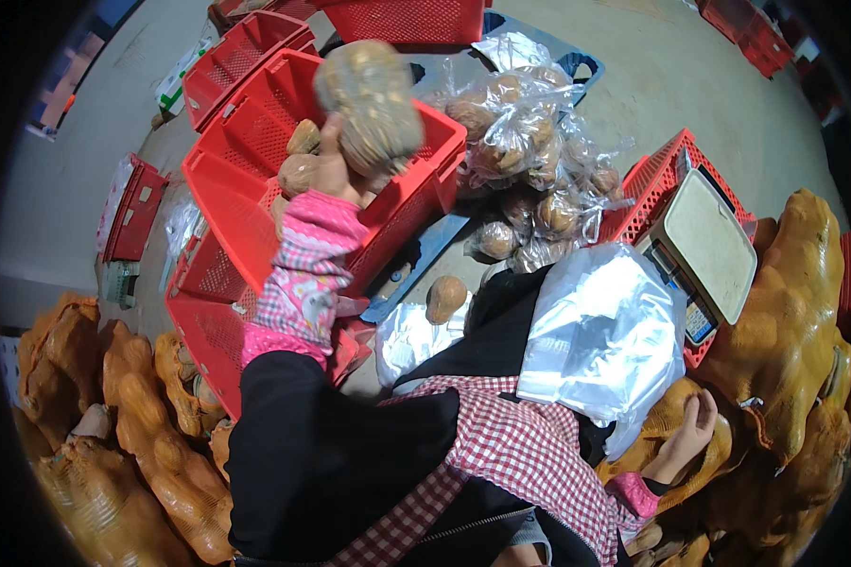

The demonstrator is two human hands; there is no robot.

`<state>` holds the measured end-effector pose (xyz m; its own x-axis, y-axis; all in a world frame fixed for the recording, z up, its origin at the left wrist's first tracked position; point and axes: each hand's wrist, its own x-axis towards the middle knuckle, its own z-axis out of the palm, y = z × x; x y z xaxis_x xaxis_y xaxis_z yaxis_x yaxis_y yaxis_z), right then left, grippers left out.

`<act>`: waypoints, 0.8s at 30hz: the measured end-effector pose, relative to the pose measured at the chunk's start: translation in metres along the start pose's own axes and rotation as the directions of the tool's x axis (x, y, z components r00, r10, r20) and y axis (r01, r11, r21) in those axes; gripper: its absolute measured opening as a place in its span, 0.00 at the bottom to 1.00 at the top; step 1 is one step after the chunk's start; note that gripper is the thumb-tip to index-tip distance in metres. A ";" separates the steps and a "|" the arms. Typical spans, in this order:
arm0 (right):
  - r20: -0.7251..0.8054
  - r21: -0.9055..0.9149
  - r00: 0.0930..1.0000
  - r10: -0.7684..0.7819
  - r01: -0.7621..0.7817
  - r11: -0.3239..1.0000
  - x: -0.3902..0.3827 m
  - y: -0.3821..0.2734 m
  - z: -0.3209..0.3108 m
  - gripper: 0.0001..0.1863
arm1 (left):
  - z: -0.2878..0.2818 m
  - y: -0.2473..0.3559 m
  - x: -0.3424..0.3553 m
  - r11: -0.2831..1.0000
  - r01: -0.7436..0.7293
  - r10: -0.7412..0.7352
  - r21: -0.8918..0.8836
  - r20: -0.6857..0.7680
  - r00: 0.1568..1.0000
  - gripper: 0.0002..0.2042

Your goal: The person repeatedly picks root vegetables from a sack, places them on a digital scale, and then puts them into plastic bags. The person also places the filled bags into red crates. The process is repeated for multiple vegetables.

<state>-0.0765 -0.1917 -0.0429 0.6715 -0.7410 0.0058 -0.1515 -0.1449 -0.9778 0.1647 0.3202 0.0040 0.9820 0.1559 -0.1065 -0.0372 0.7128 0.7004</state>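
Note:
My left hand (335,168) is raised over a red plastic crate (219,189), its fingers closed round a large mottled green-and-tan squash (371,109) that motion blurs. Smaller tan squashes (300,174) lie inside that crate. On the right, my right hand (692,430) hangs low beside an orange mesh sack (662,416), fingers loosely bent and apart, with nothing visible in them. Across my lap lies a stack of clear plastic bags (600,331). One tan squash (446,299) rests on white plastic (411,340) in front of me.
Bagged squashes (515,128) are piled beyond the crate, partly on a blue pallet (529,38). A weighing scale (709,246) sits on a red crate (633,194) at right. Filled orange mesh sacks (151,416) flank me. More red crates (246,61) stand at the far left.

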 end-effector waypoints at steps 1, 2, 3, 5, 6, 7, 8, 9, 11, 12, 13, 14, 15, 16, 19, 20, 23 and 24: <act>-0.049 0.083 0.997 0.067 -0.063 0.995 0.001 0.012 -0.016 0.12 | -0.012 0.005 0.013 0.997 -0.080 0.081 0.013 -0.159 0.984 0.30; -0.039 0.073 0.996 0.076 -0.073 0.995 0.001 0.022 -0.031 0.13 | -0.024 0.008 0.025 0.997 -0.074 0.074 0.011 -0.236 0.969 0.29; -0.041 0.094 0.992 0.116 -0.112 0.989 -0.001 0.032 -0.044 0.13 | -0.035 0.008 0.036 0.994 -0.052 0.079 0.098 -0.297 0.952 0.31; -0.025 0.039 0.980 0.197 -0.196 0.980 -0.005 0.049 -0.062 0.14 | -0.059 -0.008 0.052 0.943 0.053 0.089 0.328 -0.405 0.910 0.35; -0.038 0.020 0.968 0.246 -0.246 0.969 -0.012 0.055 -0.073 0.14 | -0.070 -0.018 0.062 0.902 0.139 0.074 0.408 -0.466 0.882 0.37; -0.033 0.024 0.965 0.262 -0.261 0.965 -0.015 0.064 -0.078 0.14 | -0.082 -0.021 0.074 0.859 0.192 0.057 0.474 -0.463 0.885 0.37; -0.027 -0.032 0.968 0.250 -0.251 0.967 -0.018 0.071 -0.088 0.13 | -0.094 -0.021 0.086 0.819 0.218 0.026 0.532 -0.413 0.910 0.36; -0.040 -0.105 0.960 0.277 -0.280 0.954 -0.020 0.078 -0.099 0.12 | -0.107 -0.023 0.101 0.776 0.241 -0.021 0.583 -0.358 0.933 0.35; -0.066 0.040 0.957 0.284 -0.282 0.959 -0.041 0.096 -0.137 0.14 | -0.123 -0.019 0.130 0.682 0.280 -0.099 0.676 -0.293 0.951 0.33; -0.174 0.079 0.913 0.368 -0.360 0.930 -0.048 0.107 -0.151 0.14 | -0.127 -0.017 0.146 0.638 0.275 -0.099 0.719 -0.278 0.956 0.32; -0.211 0.106 0.877 0.431 -0.418 0.902 -0.057 0.116 -0.169 0.13 | -0.129 -0.014 0.159 0.594 0.262 -0.071 0.761 -0.274 0.959 0.31; -0.236 0.180 0.860 0.453 -0.420 0.890 -0.067 0.127 -0.182 0.13 | -0.131 -0.009 0.169 0.542 0.243 -0.032 0.804 -0.269 0.963 0.30; -0.281 0.188 0.843 0.458 -0.420 0.888 -0.081 0.136 -0.192 0.12 | -0.130 -0.002 0.176 0.497 0.213 0.024 0.841 -0.259 0.966 0.29; -0.339 0.175 0.803 0.490 -0.458 0.872 -0.093 0.145 -0.200 0.12 | -0.129 0.005 0.182 0.450 0.180 0.088 0.875 -0.244 0.966 0.28; -0.427 0.006 0.705 0.567 -0.624 0.781 -0.132 0.176 -0.208 0.13 | -0.109 0.029 0.186 0.309 0.064 0.276 0.949 -0.154 0.949 0.26; -0.456 -0.056 0.673 0.582 -0.674 0.736 -0.146 0.186 -0.210 0.13 | -0.100 0.036 0.185 0.258 0.024 0.334 0.966 -0.112 0.936 0.25; -0.574 -0.193 0.637 0.515 -0.717 0.670 -0.174 0.213 -0.230 0.14 | -0.053 0.046 0.180 0.135 -0.115 0.433 0.984 0.045 0.900 0.22; -0.626 -0.176 0.625 0.466 -0.696 0.696 -0.175 0.223 -0.237 0.14 | -0.034 0.045 0.177 0.108 -0.169 0.447 0.980 0.104 0.888 0.21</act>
<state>-0.4000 -0.2497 -0.2124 -0.1048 -0.9412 -0.3212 -0.7005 0.2991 -0.6480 0.3306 0.4029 -0.0072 0.8751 0.3862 0.2916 0.0118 -0.6195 0.7849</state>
